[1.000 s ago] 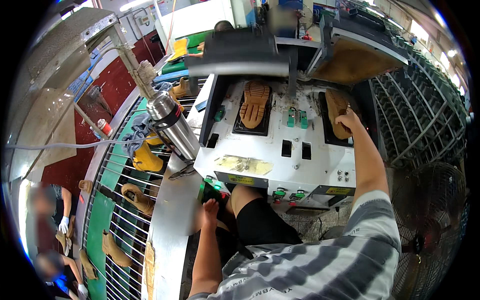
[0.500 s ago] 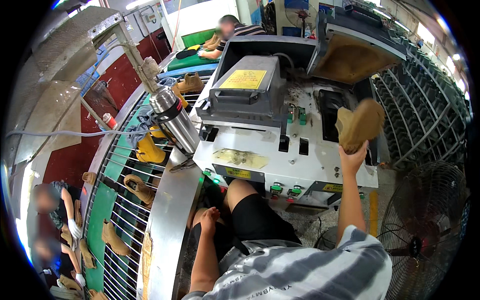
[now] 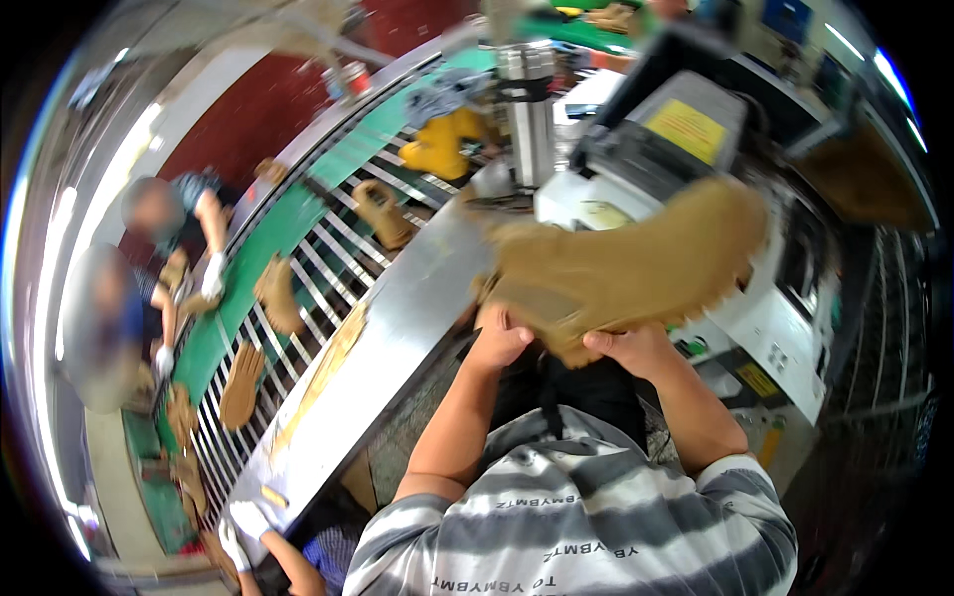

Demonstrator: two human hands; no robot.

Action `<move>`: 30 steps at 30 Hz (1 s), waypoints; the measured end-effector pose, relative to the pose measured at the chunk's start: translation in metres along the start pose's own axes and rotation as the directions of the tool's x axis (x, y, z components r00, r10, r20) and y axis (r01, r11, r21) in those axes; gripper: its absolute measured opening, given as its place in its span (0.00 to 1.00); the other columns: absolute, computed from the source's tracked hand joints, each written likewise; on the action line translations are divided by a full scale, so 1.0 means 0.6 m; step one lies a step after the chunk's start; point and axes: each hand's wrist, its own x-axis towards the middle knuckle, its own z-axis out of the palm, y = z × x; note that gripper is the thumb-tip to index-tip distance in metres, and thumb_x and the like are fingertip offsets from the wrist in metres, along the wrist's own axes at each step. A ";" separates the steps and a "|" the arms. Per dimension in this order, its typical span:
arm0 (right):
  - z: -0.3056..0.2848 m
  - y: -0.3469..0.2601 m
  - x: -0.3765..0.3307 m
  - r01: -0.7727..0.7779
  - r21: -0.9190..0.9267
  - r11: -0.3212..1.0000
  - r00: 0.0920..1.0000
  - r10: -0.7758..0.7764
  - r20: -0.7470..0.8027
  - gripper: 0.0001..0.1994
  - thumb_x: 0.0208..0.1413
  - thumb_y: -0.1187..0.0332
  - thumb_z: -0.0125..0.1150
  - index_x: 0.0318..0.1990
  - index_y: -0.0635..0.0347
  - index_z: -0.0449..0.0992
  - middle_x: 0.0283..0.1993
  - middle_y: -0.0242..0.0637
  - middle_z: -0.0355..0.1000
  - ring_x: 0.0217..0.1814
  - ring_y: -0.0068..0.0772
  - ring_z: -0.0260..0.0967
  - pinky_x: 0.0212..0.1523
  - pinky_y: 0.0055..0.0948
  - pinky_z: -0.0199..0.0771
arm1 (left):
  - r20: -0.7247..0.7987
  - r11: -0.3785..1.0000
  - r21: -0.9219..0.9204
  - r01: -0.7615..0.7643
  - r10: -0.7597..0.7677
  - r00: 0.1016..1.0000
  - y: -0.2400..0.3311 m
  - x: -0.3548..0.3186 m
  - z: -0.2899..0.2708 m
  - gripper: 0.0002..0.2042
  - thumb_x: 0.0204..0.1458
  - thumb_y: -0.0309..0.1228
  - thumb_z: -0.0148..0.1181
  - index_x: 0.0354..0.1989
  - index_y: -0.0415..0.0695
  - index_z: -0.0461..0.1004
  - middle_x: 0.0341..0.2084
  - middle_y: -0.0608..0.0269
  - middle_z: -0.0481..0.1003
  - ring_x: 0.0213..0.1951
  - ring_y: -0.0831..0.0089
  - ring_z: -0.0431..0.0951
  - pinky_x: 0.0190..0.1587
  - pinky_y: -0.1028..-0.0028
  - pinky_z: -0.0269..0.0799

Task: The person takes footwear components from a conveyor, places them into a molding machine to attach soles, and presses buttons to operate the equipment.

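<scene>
A tan boot (image 3: pixel 626 263) is held up in front of me, lying sideways, with its ridged sole edge toward the right; it is slightly blurred. My left hand (image 3: pixel 502 340) grips its lower left edge, thumb on the outside. Closed on its lower edge, a little farther right, is my right hand (image 3: pixel 641 350). The fingers of both hands are partly hidden behind the boot. Behind it stands the white machine (image 3: pixel 770 333) with its grey box-shaped cover (image 3: pixel 671 129), partly covered by the boot.
A roller conveyor (image 3: pixel 323 243) with a green belt runs along the left, carrying several tan boots and a yellow boot (image 3: pixel 437 149). A metal ledge (image 3: pixel 397 328) borders it. A steel flask (image 3: pixel 527 119) stands beside the machine. Co-workers with white gloves (image 3: pixel 248 519) work along the conveyor.
The boot has come from the machine's right side to in front of me. My left hand has risen from my lap and taken hold of it too. The view has turned left.
</scene>
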 end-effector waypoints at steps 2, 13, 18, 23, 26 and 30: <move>0.042 -0.010 0.049 0.052 0.049 0.997 0.980 -0.060 0.188 0.31 0.60 0.47 0.54 0.61 0.64 0.65 0.62 0.45 0.63 0.63 0.42 0.60 0.61 0.38 0.61 | -0.177 0.983 -0.137 -0.123 0.098 0.979 0.040 -0.057 -0.032 0.45 0.38 0.46 0.72 0.64 0.41 0.57 0.58 0.51 0.65 0.59 0.56 0.68 0.61 0.58 0.65; 0.145 0.163 0.111 -0.132 -0.263 0.956 0.966 0.184 0.181 0.19 0.57 0.62 0.59 0.54 0.61 0.71 0.58 0.44 0.64 0.49 0.37 0.70 0.48 0.31 0.70 | -0.839 0.896 0.232 -0.378 0.381 0.388 0.272 -0.188 -0.457 0.29 0.55 0.38 0.56 0.62 0.40 0.57 0.54 0.53 0.69 0.53 0.58 0.72 0.56 0.57 0.69; 0.163 0.230 0.107 -0.248 -0.363 0.898 0.949 0.301 0.094 0.16 0.52 0.66 0.63 0.48 0.61 0.74 0.46 0.40 0.70 0.43 0.36 0.71 0.45 0.30 0.71 | -0.810 0.815 0.579 0.026 0.572 0.127 0.297 -0.128 -0.657 0.24 0.47 0.27 0.66 0.54 0.38 0.68 0.39 0.61 0.77 0.42 0.70 0.76 0.45 0.70 0.72; 0.151 0.312 0.130 -0.228 -0.454 0.861 0.960 0.276 0.041 0.12 0.50 0.69 0.64 0.41 0.63 0.76 0.33 0.42 0.74 0.36 0.38 0.75 0.41 0.32 0.74 | -0.653 0.305 0.572 0.762 0.732 0.197 0.211 -0.092 -0.688 0.45 0.33 0.42 0.75 0.62 0.40 0.59 0.59 0.45 0.61 0.61 0.47 0.61 0.62 0.57 0.59; 0.080 0.411 0.099 -0.250 -0.555 0.793 0.968 0.212 -0.132 0.08 0.50 0.71 0.62 0.37 0.65 0.76 0.26 0.44 0.75 0.29 0.42 0.75 0.35 0.35 0.74 | -0.679 0.287 0.639 0.714 0.646 0.349 0.221 -0.123 -0.691 0.46 0.34 0.39 0.75 0.64 0.39 0.58 0.60 0.47 0.63 0.61 0.55 0.64 0.62 0.65 0.60; 0.026 0.474 0.040 -0.416 -0.458 0.786 0.894 0.259 -0.367 0.04 0.51 0.73 0.59 0.32 0.64 0.73 0.25 0.40 0.69 0.26 0.36 0.68 0.30 0.31 0.68 | -0.572 0.103 0.613 0.783 0.742 0.350 0.284 -0.234 -0.704 0.32 0.38 0.35 0.73 0.54 0.38 0.69 0.50 0.50 0.73 0.50 0.56 0.73 0.54 0.63 0.68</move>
